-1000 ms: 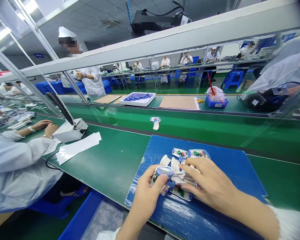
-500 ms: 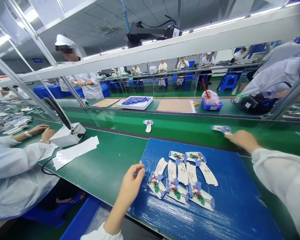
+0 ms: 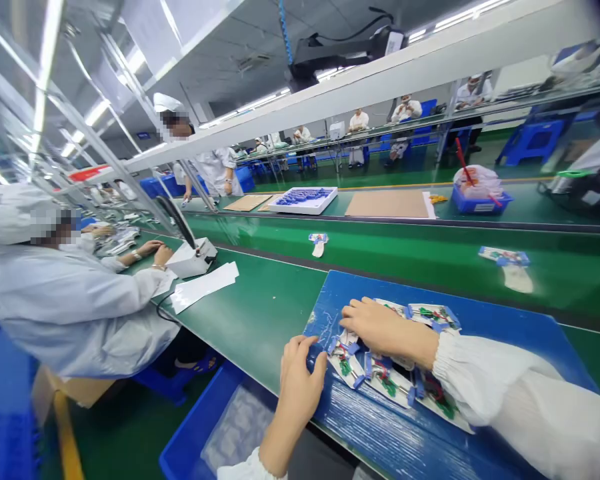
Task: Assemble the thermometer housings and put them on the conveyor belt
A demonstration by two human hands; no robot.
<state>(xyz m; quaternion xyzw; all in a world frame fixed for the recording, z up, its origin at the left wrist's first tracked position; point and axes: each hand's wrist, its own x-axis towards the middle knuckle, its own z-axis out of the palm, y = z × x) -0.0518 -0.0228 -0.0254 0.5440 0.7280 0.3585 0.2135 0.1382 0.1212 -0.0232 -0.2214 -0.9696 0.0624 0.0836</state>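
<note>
Several white plastic parts (image 3: 386, 385) with blue clips and red and green wires lie clustered on a blue mat (image 3: 500, 333) in front of me. My right hand (image 3: 380, 327) lies over the cluster, its fingers bent down onto a white part at the left end. My left hand (image 3: 300, 380) rests on the mat's left edge right beside that part. Its fingers are curled, and what they hold, if anything, is hidden. One more wired part (image 3: 433, 315) shows just past my right hand.
A green conveyor belt (image 3: 420, 260) beyond the mat carries two loose parts (image 3: 505, 257) (image 3: 319, 241). A co-worker in white (image 3: 75, 307) sits at my left by a white device (image 3: 195, 257) and paper sheets (image 3: 205, 287). Across the belt are a white tray (image 3: 303, 199) and cardboard (image 3: 387, 204).
My right hand left a part on the belt at the right and came back onto the cluster on the mat. My left hand shifted slightly right. My view swung left.
</note>
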